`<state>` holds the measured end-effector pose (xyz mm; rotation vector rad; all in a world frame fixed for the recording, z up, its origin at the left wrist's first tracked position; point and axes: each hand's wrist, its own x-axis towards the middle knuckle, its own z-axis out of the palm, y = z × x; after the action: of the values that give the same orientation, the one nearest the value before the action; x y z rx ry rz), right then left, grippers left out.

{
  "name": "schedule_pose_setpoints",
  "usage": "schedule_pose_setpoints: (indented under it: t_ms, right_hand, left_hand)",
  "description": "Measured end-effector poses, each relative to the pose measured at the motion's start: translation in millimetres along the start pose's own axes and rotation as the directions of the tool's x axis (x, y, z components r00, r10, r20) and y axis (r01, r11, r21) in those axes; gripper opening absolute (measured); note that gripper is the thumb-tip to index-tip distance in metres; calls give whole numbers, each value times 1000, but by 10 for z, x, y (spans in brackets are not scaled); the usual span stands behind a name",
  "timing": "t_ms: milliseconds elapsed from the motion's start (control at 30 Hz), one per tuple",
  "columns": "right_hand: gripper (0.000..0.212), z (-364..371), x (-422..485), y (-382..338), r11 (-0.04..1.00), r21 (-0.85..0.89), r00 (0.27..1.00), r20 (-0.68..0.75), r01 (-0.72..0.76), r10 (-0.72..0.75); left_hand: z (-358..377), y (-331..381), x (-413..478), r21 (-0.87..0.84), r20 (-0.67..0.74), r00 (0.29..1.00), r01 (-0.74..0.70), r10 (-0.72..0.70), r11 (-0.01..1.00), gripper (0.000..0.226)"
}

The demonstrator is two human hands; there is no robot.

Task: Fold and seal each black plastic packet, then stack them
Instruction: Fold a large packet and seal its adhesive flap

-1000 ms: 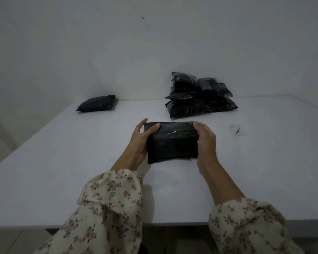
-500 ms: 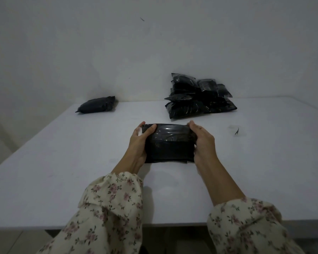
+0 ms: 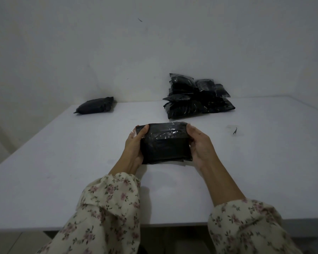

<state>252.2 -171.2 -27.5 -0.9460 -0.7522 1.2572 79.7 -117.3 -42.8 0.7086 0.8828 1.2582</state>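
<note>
A black plastic packet [image 3: 165, 143] is held between both hands above the near middle of the white worktop [image 3: 62, 162]. Whether its lower edge touches the surface cannot be told. The left grip [image 3: 134, 149] is closed on the packet's left side, with the thumb laid over the upper left corner and the fingers hidden behind it. The right grip [image 3: 200, 147] is closed on the right side in the same way, the thumb being set on the upper right corner. The packet's glossy top portion is seen folded over towards the camera, and a thin edge of film shows along the bottom. A heap of black packets [image 3: 195, 98] is piled at the far edge of the worktop against the wall [image 3: 154, 43], well apart from the held packet and slightly to its right. A single dark packet [image 3: 95, 105] lies alone at the far left, also close to the wall. A small dark scrap [image 3: 234, 131] is seen on the worktop to the right of the right grip. Both forearms are covered by floral sleeves [image 3: 108, 208] at the near edge.
</note>
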Motion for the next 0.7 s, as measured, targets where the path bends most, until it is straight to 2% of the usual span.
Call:
schedule_pose_setpoints:
  t_ms: [133, 267, 367, 467, 700]
  right_hand:
    - [30, 9, -23, 21, 998, 42, 997, -48, -53, 55]
    - [25, 45, -81, 86, 979, -90, 967, -166, 183, -196]
    - [38, 89, -133, 143, 936, -142, 934, -114, 322, -339]
    - [48, 119, -113, 193, 919, -183, 931, -43, 350, -363]
    - [46, 46, -64, 200, 950, -129, 959, 8, 283, -284]
  left_hand:
    - [-8, -3, 12, 8, 8, 1000, -22, 22, 1000, 41]
    - [-24, -24, 42, -23, -7, 999, -42, 42, 999, 51]
    - [-2, -37, 35, -42, -32, 999, -45, 44, 998, 55]
    - [34, -38, 16, -52, -24, 999, -40, 39, 998, 63]
    - [37, -63, 2, -53, -45, 998, -36, 34, 998, 53]
